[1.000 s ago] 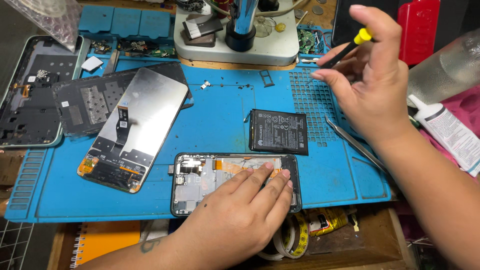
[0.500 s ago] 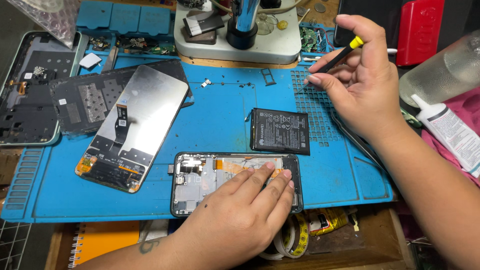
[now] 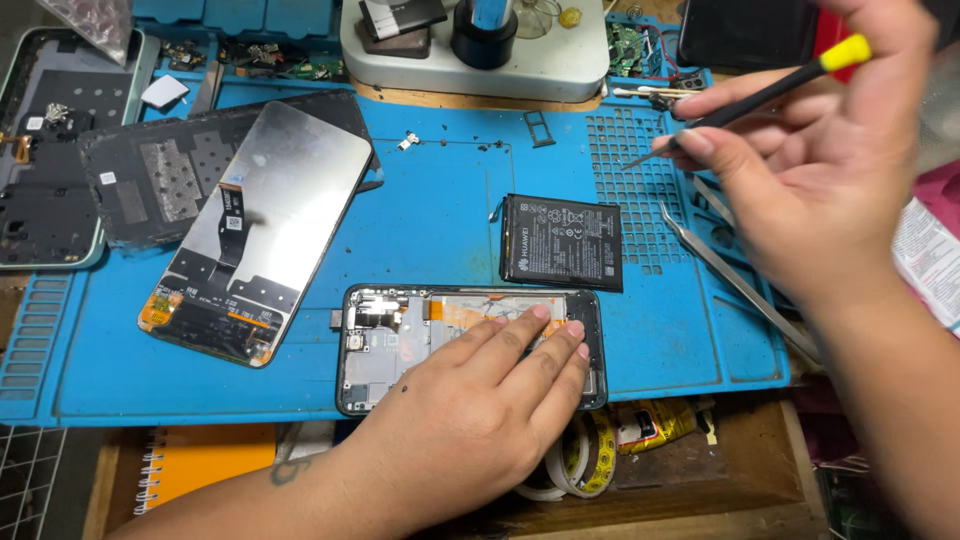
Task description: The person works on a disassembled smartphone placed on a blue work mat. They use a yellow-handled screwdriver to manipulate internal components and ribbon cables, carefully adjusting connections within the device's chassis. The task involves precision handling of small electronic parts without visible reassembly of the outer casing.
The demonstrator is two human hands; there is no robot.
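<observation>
My left hand [image 3: 485, 390] lies flat on an opened phone frame [image 3: 385, 345] at the front of the blue repair mat [image 3: 440, 210], fingers spread over its orange flex area. My right hand [image 3: 835, 150] is raised at the right and grips a thin black screwdriver with a yellow cap [image 3: 765, 95], its tip pointing left over the mat's grid section. A black phone battery [image 3: 562, 242] lies on the mat between the two hands. A detached screen panel [image 3: 265, 225] rests face down to the left.
Metal tweezers [image 3: 735, 280] lie on the mat's right side. A phone back cover [image 3: 45, 150] sits far left, a microscope base [image 3: 470, 55] at the back. Tape rolls [image 3: 570, 460] and an orange notebook [image 3: 200, 460] lie in front of the mat.
My right hand with the screwdriver has dipped toward the mat and come back up at the right. My left hand stays on the phone frame.
</observation>
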